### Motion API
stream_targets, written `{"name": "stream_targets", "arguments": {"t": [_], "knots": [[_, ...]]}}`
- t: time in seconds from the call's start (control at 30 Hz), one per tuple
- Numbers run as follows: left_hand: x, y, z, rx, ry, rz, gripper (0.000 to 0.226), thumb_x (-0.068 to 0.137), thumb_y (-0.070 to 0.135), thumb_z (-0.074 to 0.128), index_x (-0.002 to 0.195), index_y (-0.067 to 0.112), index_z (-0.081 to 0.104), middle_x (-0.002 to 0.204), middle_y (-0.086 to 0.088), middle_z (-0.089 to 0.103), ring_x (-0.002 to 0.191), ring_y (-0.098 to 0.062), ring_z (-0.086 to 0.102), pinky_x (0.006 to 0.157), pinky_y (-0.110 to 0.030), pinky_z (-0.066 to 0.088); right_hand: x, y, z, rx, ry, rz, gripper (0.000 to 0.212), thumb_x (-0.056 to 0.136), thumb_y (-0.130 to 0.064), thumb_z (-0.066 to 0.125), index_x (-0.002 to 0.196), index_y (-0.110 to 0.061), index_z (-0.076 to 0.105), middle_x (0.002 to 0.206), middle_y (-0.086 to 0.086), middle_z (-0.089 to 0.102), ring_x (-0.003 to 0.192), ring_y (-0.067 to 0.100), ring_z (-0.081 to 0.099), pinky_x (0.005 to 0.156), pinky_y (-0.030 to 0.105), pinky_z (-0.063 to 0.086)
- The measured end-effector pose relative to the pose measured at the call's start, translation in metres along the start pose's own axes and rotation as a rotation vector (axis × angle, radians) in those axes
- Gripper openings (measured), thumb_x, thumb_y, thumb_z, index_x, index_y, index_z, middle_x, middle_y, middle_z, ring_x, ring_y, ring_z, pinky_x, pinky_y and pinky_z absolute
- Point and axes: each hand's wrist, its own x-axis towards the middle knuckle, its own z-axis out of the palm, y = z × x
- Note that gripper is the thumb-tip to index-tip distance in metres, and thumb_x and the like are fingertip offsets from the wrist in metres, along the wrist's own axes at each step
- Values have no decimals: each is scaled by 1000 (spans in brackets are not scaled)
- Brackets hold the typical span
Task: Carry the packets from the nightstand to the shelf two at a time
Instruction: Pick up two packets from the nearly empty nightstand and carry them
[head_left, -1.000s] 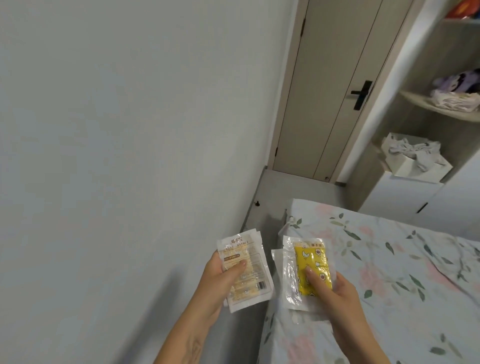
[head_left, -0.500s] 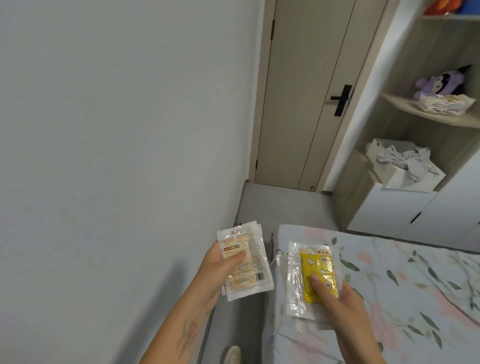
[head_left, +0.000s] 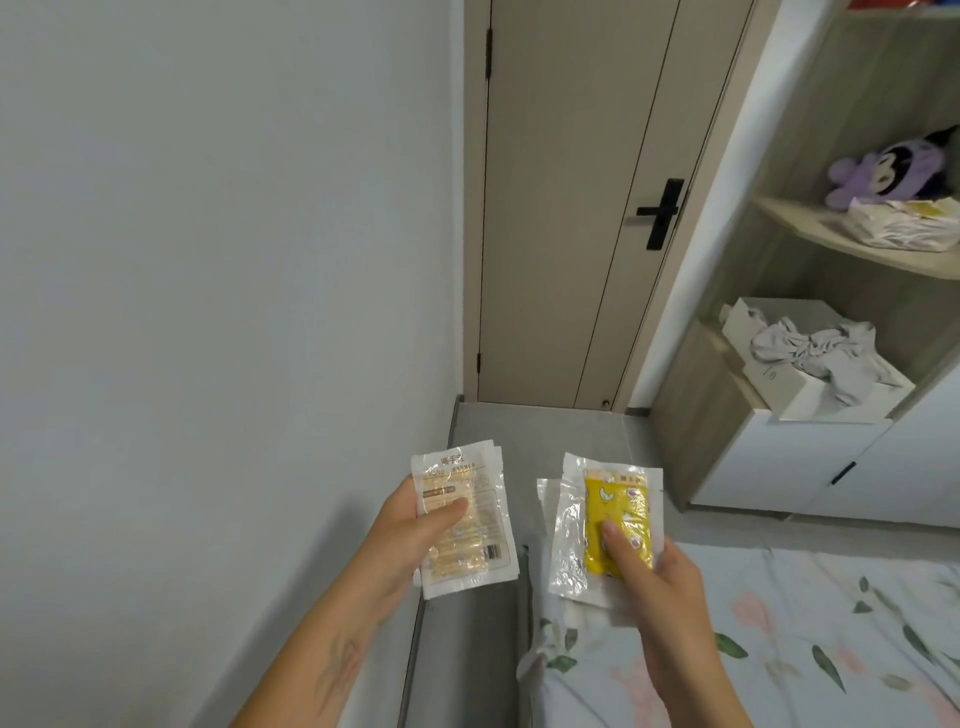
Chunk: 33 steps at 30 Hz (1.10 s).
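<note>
**Packets in both hands, shelf ahead to the right**

Head view: the left hand (head_left: 410, 540) grips a flat white packet (head_left: 464, 519) with pale orange print, thumb curled over its face; a second packet's edge peeks out behind it. The right hand (head_left: 657, 577) pinches a crinkly clear-plastic packet with a yellow insert (head_left: 605, 525), thumb pressed on the yellow part, with another white packet layered behind. The two held bundles sit side by side, apart.

Up and to the right of the right hand stands a wooden shelf (head_left: 831, 234); on it lie a pile of similar white packets (head_left: 904, 226) and a purple plush toy (head_left: 893, 169). Lower down, an open white box (head_left: 831, 395) holds crumpled grey cloth (head_left: 826, 353). A floral bedsheet (head_left: 779, 649) lies beneath the right hand. Ahead is a beige door (head_left: 566, 208) with a black handle.
</note>
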Motion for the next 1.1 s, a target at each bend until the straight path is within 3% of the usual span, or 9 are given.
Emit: {"name": "stream_targets", "arguments": {"t": [0.23,0.53,0.6,0.8,1.0,1.1], "knots": [[107,35,10,9,-30,-14,26,90,5,62,115,13,62,108,-8,73,99,-26,70,89,-49,54,102,-23,23,-7,55,-5,14,88,-24,66,93,-11,71,82,3,76,75,18,70,68,30,51],[287,65,17,-37,5,-41,25,91,4,61,114,11,62,107,-10,73,97,-28,70,78,-40,56,299,-31,63,-32,98,24,15,88,-24,69,91,-10,72,86,6,77,77,17,71,71,32,54],[325,80,31,-34,-23,-62,24,91,4,61,112,12,63,105,-9,74,95,-27,71,76,-40,56,339,-47,65,-29,121,14,14,88,-22,68,90,-9,72,84,5,76,72,13,70,68,28,53],[428,134,81,70,-147,-33,24,91,6,62,112,17,62,103,-4,74,94,-20,71,76,-35,56,433,-98,57,-39,174,-24,14,87,-22,69,92,-9,72,89,9,76,78,20,69,77,39,54],[512,154,132,61,-214,-81,22,91,5,62,111,14,63,102,-7,74,95,-25,71,80,-40,57,500,-117,32,-2,288,-41,15,88,-19,68,93,-6,71,84,7,75,76,19,68,71,34,54],[557,155,171,60,-232,-112,19,91,3,61,107,13,64,92,-2,75,86,-21,72,75,-38,57,534,-117,16,16,365,-24,13,87,-19,68,92,-7,72,81,3,76,73,14,69,63,26,54]]}}
